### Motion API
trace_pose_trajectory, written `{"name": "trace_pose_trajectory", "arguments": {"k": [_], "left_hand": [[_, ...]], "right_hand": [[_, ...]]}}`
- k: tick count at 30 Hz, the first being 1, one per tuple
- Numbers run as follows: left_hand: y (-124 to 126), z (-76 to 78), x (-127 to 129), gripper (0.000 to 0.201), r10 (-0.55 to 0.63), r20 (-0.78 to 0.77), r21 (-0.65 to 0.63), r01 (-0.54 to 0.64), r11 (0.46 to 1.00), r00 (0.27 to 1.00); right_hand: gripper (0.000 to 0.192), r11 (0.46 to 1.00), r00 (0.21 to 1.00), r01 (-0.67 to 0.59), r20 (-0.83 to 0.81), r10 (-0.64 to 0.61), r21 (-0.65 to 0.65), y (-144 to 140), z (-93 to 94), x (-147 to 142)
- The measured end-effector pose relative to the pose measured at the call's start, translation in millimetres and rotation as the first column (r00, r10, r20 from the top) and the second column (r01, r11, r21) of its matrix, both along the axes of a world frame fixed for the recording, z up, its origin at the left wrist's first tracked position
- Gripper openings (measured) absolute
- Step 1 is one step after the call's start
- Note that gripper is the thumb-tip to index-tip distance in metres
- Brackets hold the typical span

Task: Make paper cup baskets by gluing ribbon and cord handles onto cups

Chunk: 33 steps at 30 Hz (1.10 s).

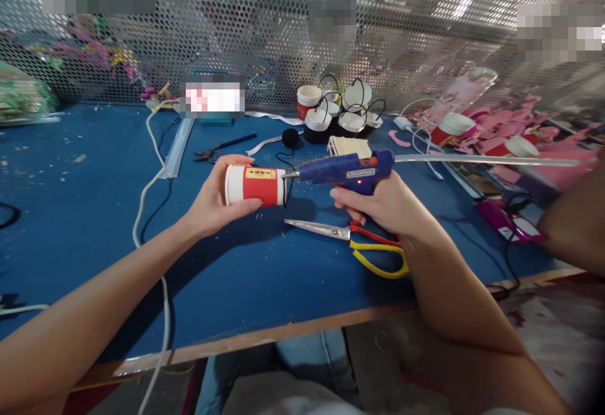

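Lying sideways in my left hand (222,198) is a paper cup (262,196), white with a red band and a yellow label. Fingers and thumb wrap round its left part; a thin black cord runs along its right end. My right hand (373,198) grips a blue glue gun (340,169) with a red light lit. Its metal nozzle points left and meets the cup's right edge; whether it touches I cannot tell. A long translucent glue stick (472,159) extends from the gun's back. Scissors (340,232) with red and yellow handles lie below my right hand.
Several cups with black cord loops (350,119) stand at the back. Pliers (205,155) and glue sticks (178,147) lie left of them. A white cable (142,213) crosses the table (227,295). Pink pieces (510,128) pile up right. Another person's arm (576,213) shows at the right edge.
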<state>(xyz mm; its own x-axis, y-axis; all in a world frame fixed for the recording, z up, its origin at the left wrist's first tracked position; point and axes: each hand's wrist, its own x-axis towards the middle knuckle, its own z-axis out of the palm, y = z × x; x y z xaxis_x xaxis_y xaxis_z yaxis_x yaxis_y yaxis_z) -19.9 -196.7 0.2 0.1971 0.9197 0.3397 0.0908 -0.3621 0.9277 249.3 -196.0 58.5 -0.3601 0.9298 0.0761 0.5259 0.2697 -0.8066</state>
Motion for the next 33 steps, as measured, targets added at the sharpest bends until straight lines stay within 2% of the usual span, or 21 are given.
{"name": "trace_pose_trajectory", "arguments": {"k": [7, 13, 20, 27, 33], "left_hand": [[2.0, -2.9, -1.2, 0.058, -0.037, 0.041, 0.030, 0.035, 0.999, 0.998], [4.5, -5.4, -2.3, 0.057, -0.034, 0.067, 0.047, 0.031, 0.998, 0.997], [5.1, -8.6, -3.5, 0.059, -0.043, 0.074, 0.054, 0.039, 0.998, 0.996], [5.5, -11.4, -4.6, 0.059, -0.027, 0.106, 0.039, 0.023, 0.999, 0.994], [5.9, -12.4, -4.8, 0.059, -0.050, 0.107, 0.036, 0.046, 0.998, 0.993]], "right_hand": [[0.031, 0.999, 0.993, 0.032, -0.111, -0.034, -0.018, 6.2, -6.3, 0.7], [0.029, 0.996, 0.987, -0.050, -0.154, 0.038, -0.073, 5.4, -8.1, 2.5], [0.030, 0.995, 0.979, -0.016, -0.205, -0.005, -0.100, 11.9, -14.9, 2.0], [0.030, 0.976, 0.967, -0.087, -0.253, 0.035, -0.199, 9.4, -12.1, -0.2], [0.029, 0.979, 0.948, -0.065, -0.317, 0.000, -0.192, 14.8, -19.9, -2.2]]}}
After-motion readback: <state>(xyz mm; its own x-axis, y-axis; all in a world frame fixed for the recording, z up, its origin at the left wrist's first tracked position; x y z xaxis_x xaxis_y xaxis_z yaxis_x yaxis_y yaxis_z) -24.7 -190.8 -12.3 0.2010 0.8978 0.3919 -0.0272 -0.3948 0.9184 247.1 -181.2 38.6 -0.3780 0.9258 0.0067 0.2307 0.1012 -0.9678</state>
